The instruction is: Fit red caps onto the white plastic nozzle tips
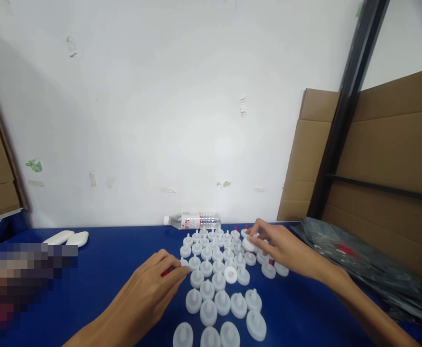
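Observation:
Many translucent white nozzle lids, round with a short spout, stand in loose rows on the blue table. A few at the right carry a small red tip. My left hand is closed at the left edge of the rows, with a small red piece showing between its fingers. Its fingertips come close to a lid there, partly hidden. My right hand pinches a white nozzle lid between thumb and finger at the back right, above other lids. One lid lies with a flat white face up.
A clear water bottle lies on its side by the wall. Two white rounded objects sit at the back left of the blue table. Dark plastic bags are piled at right, before cardboard and a black post.

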Demonstrator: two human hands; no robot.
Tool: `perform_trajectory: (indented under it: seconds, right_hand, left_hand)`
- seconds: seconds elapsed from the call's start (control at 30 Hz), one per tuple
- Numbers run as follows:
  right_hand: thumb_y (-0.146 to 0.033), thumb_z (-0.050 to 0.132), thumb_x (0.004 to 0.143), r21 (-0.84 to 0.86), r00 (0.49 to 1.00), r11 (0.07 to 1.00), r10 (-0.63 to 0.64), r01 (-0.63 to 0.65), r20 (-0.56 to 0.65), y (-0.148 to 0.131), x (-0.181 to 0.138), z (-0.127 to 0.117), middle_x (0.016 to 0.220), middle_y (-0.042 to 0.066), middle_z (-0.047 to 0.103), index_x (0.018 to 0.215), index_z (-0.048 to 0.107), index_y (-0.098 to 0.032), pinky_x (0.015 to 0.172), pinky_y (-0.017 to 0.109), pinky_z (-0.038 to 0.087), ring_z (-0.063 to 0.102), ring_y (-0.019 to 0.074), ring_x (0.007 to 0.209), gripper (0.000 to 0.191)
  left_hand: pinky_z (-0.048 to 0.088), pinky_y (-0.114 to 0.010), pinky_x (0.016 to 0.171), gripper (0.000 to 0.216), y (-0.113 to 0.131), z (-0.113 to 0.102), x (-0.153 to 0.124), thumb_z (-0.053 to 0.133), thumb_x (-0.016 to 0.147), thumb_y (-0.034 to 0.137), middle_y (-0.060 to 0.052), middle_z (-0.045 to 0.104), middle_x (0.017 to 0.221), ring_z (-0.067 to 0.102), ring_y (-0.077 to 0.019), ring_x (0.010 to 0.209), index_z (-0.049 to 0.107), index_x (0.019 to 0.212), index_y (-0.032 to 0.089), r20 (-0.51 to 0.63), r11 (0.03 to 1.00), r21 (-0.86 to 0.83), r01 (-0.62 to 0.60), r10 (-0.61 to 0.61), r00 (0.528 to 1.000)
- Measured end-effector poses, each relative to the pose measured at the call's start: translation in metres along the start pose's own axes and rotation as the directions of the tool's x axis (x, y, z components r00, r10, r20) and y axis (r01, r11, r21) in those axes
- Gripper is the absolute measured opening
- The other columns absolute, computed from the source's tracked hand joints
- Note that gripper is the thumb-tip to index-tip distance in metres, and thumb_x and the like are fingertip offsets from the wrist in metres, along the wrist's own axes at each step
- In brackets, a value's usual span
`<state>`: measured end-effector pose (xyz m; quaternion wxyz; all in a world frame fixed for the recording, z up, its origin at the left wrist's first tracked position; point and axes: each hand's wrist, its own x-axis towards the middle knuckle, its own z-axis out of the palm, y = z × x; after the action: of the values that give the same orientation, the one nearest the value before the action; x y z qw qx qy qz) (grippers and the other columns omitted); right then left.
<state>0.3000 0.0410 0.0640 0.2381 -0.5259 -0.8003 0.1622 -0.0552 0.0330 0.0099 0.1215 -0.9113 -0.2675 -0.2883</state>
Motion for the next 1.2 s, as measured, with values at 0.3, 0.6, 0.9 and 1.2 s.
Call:
perform_trajectory:
  seconds: [0.3,0.6,0.9,1.2]
  right_hand:
    - [-0.033,0.054,0.108,-0.151,0.881,0.89,-0.451,0.431,-0.145,-0.041,-0.009,0.048,0.113,0.006,0.07,0.112,0.062,-0.023,0.09,0.034,0.053,0.066,0.021,0.105,0.014]
    - [-0.062,0.068,0.087,-0.223,0.697,0.712,-0.7,0.666,-0.155,-0.061,-0.021,0.08,0.087,0.001,0.072,0.109,0.066,-0.02,0.069,0.026,0.05,0.067,0.0163,0.076,0.048]
    - [-0.062,0.055,0.099,-0.161,0.766,0.801,-0.599,0.577,-0.232,-0.068,-0.028,0.085,0.092,0.0,0.07,0.12,0.056,-0.025,0.06,0.021,0.053,0.07,0.0133,0.069,0.042]
    - [-0.052,0.052,0.105,-0.285,0.693,0.731,-0.681,0.62,-0.237,-0.071,-0.031,0.09,0.094,0.003,0.07,0.128,0.059,-0.026,0.067,0.02,0.059,0.072,0.0132,0.076,0.036]
  left_hand:
    - [0.051,-0.033,0.086,0.026,0.015,0.004,0.0,0.048,0.107,0.01,-0.005,0.072,0.101,0.063,-0.0179,0.089,0.062,0.126,0.021,-0.199,0.994,-0.102,-0.027,0.007,0.98]
    - [0.05,-0.03,0.069,0.026,0.034,0.014,-0.004,0.048,0.106,0.013,-0.008,0.07,0.093,0.058,-0.0186,0.078,0.065,0.125,0.018,-0.265,0.983,-0.118,-0.142,0.107,0.958]
    - [0.047,-0.03,0.064,0.021,0.037,0.011,-0.001,0.046,0.11,0.02,-0.006,0.072,0.089,0.059,-0.0185,0.074,0.064,0.121,0.019,-0.253,0.985,-0.104,-0.139,0.109,0.961]
    - [0.041,-0.031,0.057,0.03,0.044,-0.001,0.007,0.038,0.108,0.012,-0.004,0.065,0.074,0.053,-0.0183,0.066,0.059,0.089,0.02,-0.157,0.984,-0.13,-0.12,0.099,0.983]
